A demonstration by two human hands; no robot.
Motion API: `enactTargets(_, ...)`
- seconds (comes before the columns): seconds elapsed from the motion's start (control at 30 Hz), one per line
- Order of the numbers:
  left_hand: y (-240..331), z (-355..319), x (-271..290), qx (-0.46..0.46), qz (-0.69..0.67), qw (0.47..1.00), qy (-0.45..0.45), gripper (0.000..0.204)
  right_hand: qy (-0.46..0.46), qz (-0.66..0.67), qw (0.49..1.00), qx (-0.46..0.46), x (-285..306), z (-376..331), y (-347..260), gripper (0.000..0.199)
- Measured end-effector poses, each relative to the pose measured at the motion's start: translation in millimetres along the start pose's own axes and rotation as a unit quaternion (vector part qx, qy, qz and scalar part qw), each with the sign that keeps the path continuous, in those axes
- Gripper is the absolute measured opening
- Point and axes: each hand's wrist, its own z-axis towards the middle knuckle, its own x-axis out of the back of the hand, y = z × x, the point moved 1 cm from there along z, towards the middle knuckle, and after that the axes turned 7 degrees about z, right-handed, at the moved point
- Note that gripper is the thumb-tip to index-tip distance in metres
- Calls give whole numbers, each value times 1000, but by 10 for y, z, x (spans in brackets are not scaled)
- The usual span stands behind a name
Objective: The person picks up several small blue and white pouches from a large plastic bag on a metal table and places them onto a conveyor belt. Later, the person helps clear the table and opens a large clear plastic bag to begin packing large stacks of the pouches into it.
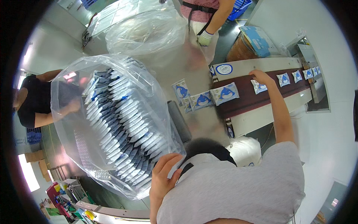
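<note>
My left hand [164, 173] pinches the edge of a large clear plastic bag [154, 84], thumb apart from the fingers with film between them. Inside the bag, silvery packets [130, 115] stand on edge in long tight rows. My right arm reaches over a dark red conveyor belt [246, 100]. There my right hand [262, 77] hovers beside a small white-and-blue packet [259, 87], fingers stretched to the left and partly bent. Several such packets lie at the belt's near end, one large-looking packet [225, 93] half over the edge, others overlapping on the grey table [203, 123].
More packets [283, 79] come along the belt from a wall opening [317, 93]. A dark roller [179, 121] lies beside the bag. A co-worker's arm [56, 115] is at the bag's left; another person's gloved hand [205, 38] is beyond the table. A white sack [244, 151] sits below the belt.
</note>
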Motion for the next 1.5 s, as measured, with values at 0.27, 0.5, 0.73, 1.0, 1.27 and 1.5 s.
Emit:
enactTargets(0.27, -331, 395, -1244, 156, -358, 909, -145, 26, -123, -174, 976, 42, -151, 106, 2, 49)
enactTargets(0.5, -1548, 941, -3287, 468, -581, 665, -36, 50, -231, 137, 909, 320, -528, 801, -1646, 52)
enactTargets(0.73, -1714, 1486, -3537, 391, -719, 528, 225, 64, -243, 213, 897, 301, -1700, 1127, -2054, 69)
enactTargets(1.0, -1336, 1475, -2819, 489, -638, 546, 235, 65, -210, 233, 909, 274, -1685, 952, -2163, 78)
enactTargets(1.27, -2514, 2348, -2325, 383, -420, 739, 362, 68, -112, 377, 913, 111, -1690, 1835, -2492, 96)
enactTargets(1.5, -2198, 2398, -1999, 321, -628, 646, 293, 73, -180, 408, 895, 14, -1636, 1647, -2740, 104)
